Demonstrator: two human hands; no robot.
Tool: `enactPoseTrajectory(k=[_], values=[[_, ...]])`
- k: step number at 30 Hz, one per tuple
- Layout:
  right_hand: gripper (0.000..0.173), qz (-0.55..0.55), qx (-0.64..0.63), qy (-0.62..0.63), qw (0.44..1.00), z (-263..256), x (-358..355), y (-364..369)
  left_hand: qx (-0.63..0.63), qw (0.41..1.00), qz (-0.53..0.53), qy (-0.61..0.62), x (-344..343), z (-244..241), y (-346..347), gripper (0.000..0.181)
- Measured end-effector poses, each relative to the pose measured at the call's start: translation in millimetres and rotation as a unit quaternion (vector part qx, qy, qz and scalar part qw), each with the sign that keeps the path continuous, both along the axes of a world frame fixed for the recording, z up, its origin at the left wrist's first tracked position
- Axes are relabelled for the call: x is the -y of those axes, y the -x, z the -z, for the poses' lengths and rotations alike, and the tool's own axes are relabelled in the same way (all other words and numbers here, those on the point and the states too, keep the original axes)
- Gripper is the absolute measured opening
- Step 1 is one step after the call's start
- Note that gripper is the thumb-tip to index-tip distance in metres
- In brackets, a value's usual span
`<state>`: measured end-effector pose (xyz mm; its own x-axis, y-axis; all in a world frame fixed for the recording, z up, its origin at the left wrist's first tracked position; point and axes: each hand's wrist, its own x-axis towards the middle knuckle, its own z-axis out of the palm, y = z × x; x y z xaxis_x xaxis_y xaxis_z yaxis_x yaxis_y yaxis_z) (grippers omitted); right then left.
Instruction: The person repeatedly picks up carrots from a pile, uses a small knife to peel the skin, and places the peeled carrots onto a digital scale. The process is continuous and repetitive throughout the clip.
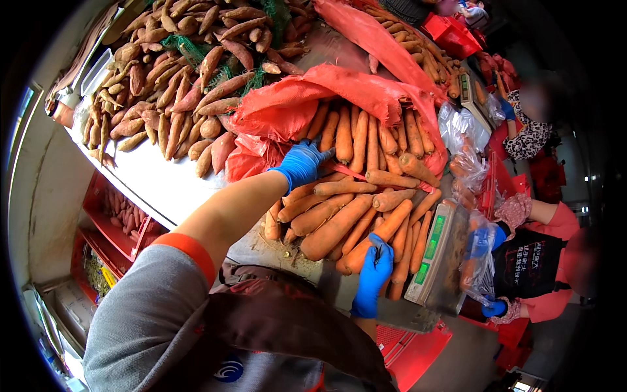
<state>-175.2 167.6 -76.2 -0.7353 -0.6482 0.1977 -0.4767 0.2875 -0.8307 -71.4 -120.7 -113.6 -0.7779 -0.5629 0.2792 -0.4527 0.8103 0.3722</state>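
Observation:
Both my hands wear blue gloves. My left hand [302, 164] reaches to the mouth of a red woven sack [323, 88], its fingers beside the carrots [360, 137] lying inside; whether it grips the sack or a carrot is unclear. Loose carrots [338, 225] lie piled on the table in front of the sack. Over the near right part of this pile is my right hand [377, 264], fingers bent, with a small dark object [377, 253] between thumb and fingers, too small to name. Just right of the pile stands a weighing scale [431, 250] with green lit displays.
Sweet potatoes [171, 98] with green netting cover the table's left side. Red crates [112, 215] stand below at left, another red crate [416, 353] at lower right. Across the table, a co-worker [534, 259] in blue gloves handles a clear plastic bag [477, 259] of carrots; a second person [526, 127] stands farther back.

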Motion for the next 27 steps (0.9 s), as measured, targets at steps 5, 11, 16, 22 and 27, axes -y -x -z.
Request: enactPoseTrajectory(k=[5, 11, 16, 22, 27], values=[[0.015, 0.009, 0.025, 0.041, 0.999, 8.9, 3.1, 7.2, 0.048, 0.999, -0.021, -0.005, 3.2, -10.2, 15.4, 0.031], [0.015, 0.009, 0.039, 0.063, 0.997, 15.9, 1.1, 12.5, 0.043, 0.996, -0.081, 0.004, 6.1, -0.7, 29.8, 0.018], [0.016, 0.019, 0.049, 0.079, 0.996, 12.1, 6.6, 7.3, -0.033, 0.992, -0.052, -0.114, 21.9, 4.2, 29.4, 0.016], [0.018, 0.027, 0.098, 0.102, 0.99, 13.2, 4.4, 11.7, -0.278, 0.644, 0.04, -0.711, -0.5, -29.5, -48.4, 0.027], [0.02, 0.017, 0.164, 0.087, 0.982, -10.6, 10.4, -2.8, -0.381, 0.258, 0.114, -0.881, -72.0, -57.1, -121.0, 0.051]])
